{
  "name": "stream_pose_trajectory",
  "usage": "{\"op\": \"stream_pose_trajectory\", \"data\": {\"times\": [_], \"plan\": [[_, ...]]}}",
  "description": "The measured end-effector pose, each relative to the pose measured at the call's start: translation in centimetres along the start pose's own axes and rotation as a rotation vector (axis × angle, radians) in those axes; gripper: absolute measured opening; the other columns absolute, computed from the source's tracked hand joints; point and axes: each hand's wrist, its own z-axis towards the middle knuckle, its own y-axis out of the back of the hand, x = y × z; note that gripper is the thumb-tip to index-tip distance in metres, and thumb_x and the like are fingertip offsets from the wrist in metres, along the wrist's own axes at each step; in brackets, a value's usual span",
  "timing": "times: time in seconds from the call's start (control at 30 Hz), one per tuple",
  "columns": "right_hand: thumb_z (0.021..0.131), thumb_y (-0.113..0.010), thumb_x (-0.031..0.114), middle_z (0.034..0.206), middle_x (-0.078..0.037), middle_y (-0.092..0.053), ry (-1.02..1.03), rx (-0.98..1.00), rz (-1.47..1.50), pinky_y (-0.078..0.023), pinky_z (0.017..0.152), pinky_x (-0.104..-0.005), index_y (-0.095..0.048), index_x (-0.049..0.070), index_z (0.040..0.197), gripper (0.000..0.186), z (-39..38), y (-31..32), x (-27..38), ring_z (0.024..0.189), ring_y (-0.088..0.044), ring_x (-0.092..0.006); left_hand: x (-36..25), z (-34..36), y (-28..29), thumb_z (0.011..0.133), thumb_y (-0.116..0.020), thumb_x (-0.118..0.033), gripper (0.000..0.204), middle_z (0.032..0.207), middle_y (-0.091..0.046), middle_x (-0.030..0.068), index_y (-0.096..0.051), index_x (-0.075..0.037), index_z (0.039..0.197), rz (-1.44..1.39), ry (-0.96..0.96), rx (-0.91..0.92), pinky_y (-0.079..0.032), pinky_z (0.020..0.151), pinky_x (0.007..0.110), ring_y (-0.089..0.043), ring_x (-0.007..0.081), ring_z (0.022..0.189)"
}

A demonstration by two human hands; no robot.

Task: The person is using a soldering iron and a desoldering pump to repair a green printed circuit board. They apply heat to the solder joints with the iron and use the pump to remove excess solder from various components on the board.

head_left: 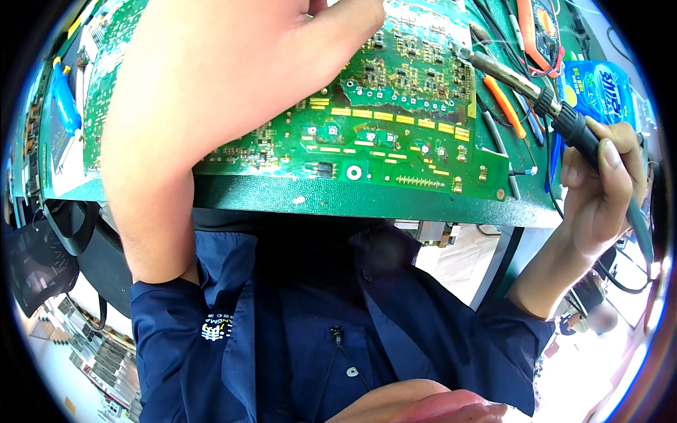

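- Circuit board (395,144): at 12 o'clock, lying on the surface (310,202). Judged stiff, fairly light for its breadth, fragile at the small mounted parts; best taken by its bare edges.
- Soldering iron (552,107): at 2 o'clock, tip pointing to 10 o'clock, near the board's right edge; contact cannot be told. Judged light, rigid; shaft probably hot, so hold the dark handle only.
- Right hand (608,176): at 3 o'clock, grip closed round that handle.
- Left hand (282,42): toward 11 o'clock, over the board; fingertips cut off, grip opening and hold cannot be told.
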Motion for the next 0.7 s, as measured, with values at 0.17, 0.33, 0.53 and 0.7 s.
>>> {"op": "stream_pose_trajectory", "data": {"times": [0.17,0.33,0.53,0.7], "plan": [[0.077,-0.048,0.018,0.059,-0.009,-0.049,-0.048,-0.089,-0.041,-0.037,0.054,-0.0223,-0.056,-0.01,0.081,0.029,-0.2,-0.6,0.5,0.05,-0.047,-0.0119,-4.7,0.1,0.5,0.068,-0.056,-0.002,0.005,0.067,-0.049,0.0089,-0.054,0.0,0.072,0.325,0.123,0.036,-0.039,0.05,0.027,-0.048,0.0183,0.057],[0.077,-0.048,0.013,0.057,-0.007,-0.051,-0.022,-0.08,0.009,-0.036,0.052,-0.0204,-0.057,-0.007,0.078,0.022,-0.1,-1.0,0.9,0.051,-0.047,-0.0086,-4.8,0.2,1.4,0.073,-0.058,-0.013,0.014,0.068,-0.05,0.0123,-0.055,0.001,0.072,0.288,0.183,0.053,-0.04,0.058,0.033,-0.05,0.0253,0.065],[0.079,-0.051,0.01,0.054,-0.004,-0.051,-0.017,-0.02,0.057,-0.034,0.047,-0.0187,-0.058,-0.004,0.078,0.016,0.3,-0.5,1.1,0.049,-0.046,-0.0063,-4.2,0.7,2.4,0.075,-0.058,-0.014,0.014,0.073,-0.053,0.0155,-0.057,0.0,0.076,0.245,0.211,0.052,-0.043,0.065,0.036,-0.053,0.0309,0.072],[0.081,-0.054,0.015,0.056,-0.002,-0.051,0.016,0.001,0.007,-0.033,0.047,-0.0194,-0.058,-0.001,0.077,0.017,0.6,-1.7,2.2,0.05,-0.046,-0.0063,-5.0,-2.8,3.7,0.073,-0.064,-0.023,0.023,0.09,-0.055,0.0132,-0.059,-0.009,0.09,0.416,0.12,-0.168,-0.044,0.073,0.038,-0.055,0.0307,0.087]]}}
